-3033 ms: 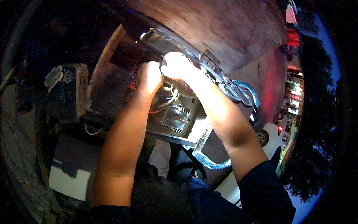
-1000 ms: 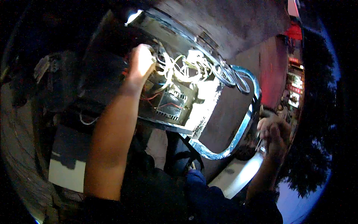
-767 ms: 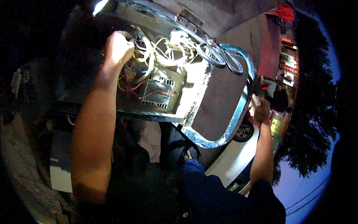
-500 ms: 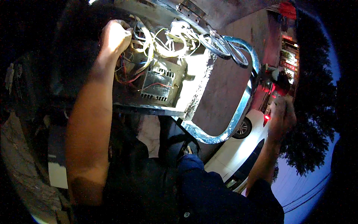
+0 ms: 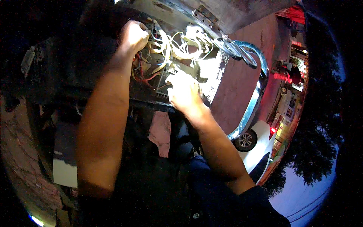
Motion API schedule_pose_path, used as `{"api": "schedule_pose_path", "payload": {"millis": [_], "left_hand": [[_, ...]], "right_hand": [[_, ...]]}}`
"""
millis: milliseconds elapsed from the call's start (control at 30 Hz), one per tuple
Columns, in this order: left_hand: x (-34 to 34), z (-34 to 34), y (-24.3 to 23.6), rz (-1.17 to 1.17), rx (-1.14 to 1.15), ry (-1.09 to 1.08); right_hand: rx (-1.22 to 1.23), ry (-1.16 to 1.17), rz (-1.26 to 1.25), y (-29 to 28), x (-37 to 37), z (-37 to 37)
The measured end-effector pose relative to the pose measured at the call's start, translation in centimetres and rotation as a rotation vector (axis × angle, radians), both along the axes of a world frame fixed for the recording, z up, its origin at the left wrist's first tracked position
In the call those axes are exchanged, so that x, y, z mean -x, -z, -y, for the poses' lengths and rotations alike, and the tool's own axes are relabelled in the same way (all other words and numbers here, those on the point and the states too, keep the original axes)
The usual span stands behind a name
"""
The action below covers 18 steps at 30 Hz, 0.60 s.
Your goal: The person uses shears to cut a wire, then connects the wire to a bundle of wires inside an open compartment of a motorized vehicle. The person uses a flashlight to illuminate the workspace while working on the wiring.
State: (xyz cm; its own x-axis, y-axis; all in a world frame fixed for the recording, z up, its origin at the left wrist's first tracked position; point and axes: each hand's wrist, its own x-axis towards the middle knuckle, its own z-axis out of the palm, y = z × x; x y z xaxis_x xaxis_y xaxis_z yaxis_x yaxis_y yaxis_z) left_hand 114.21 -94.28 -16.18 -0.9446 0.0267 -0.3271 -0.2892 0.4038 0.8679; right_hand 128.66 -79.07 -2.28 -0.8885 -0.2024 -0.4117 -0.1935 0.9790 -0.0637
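Observation:
My left hand (image 5: pixel 135 36) is closed at the left side of a bundle of pale wires (image 5: pixel 165 47); its fingertips are turned away, so what they hold is hidden. My right hand (image 5: pixel 186 90) is over a metal box with a slotted edge (image 5: pixel 163 90), covering much of it. Its thumb and fingers come together at a thin red wire (image 5: pixel 160 87) that runs in from the left. More red wires (image 5: pixel 140 75) hang below my left wrist. All this lies inside an open metal housing, lit by a bright light.
A bent blue metal tube (image 5: pixel 252 104) curves along the housing's right side. Black cables (image 5: pixel 240 53) loop near a hinge (image 5: pixel 206 16) above. Beyond are a white car (image 5: pixel 261 140), a street with red lights, and trees. A pinkish cloth-like piece (image 5: pixel 160 134) shows below the housing.
My right hand has come in from the far right to the metal box and the red wire. My left hand stays at the wires. The whole view has shifted slightly.

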Motion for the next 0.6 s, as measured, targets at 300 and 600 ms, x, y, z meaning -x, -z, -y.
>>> {"api": "schedule_pose_path", "payload": {"millis": [300, 600], "left_hand": [[0.1, 0.8, -0.2, 0.065, -0.058, -0.016], [0.2, 0.8, -0.8, 0.13, -0.047, -0.076]], "right_hand": [[-0.037, -0.007, -0.046, 4.3, -0.6, -1.2], [-0.028, -0.029, -0.066, 4.6, -0.8, -1.4]]}}
